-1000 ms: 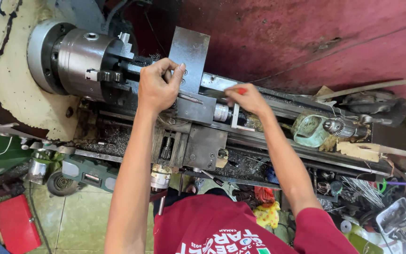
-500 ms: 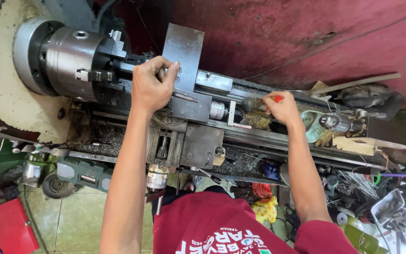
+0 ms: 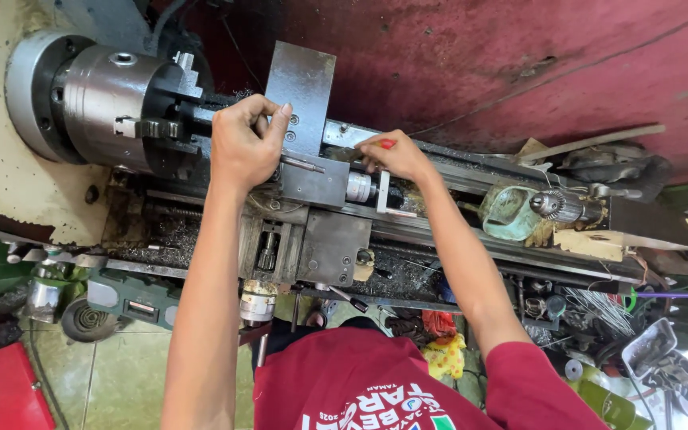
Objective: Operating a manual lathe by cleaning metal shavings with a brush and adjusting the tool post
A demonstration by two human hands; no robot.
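I am at a grey metal lathe. My left hand [image 3: 244, 147] is curled over the tool post [image 3: 312, 171], just right of the round steel chuck [image 3: 113, 103] and against an upright grey steel plate [image 3: 302, 80]. What lies under the palm is hidden. My right hand [image 3: 398, 157] pinches a small red-handled tool [image 3: 387, 144] at the top of the slide, beside its graduated dial [image 3: 357, 188].
The carriage apron [image 3: 324, 248] hangs below my hands. The green tailstock [image 3: 511, 211] with a drill chuck [image 3: 559, 205] sits on the bed to the right. Clutter of wires and parts [image 3: 599, 310] fills the lower right. A dark red wall [image 3: 479, 64] stands behind, and a red box [image 3: 5, 390] lies on the tiled floor.
My right hand has moved left along the bed, from near the tailstock back to the slide beside the dial. My left hand has stayed on the tool post.
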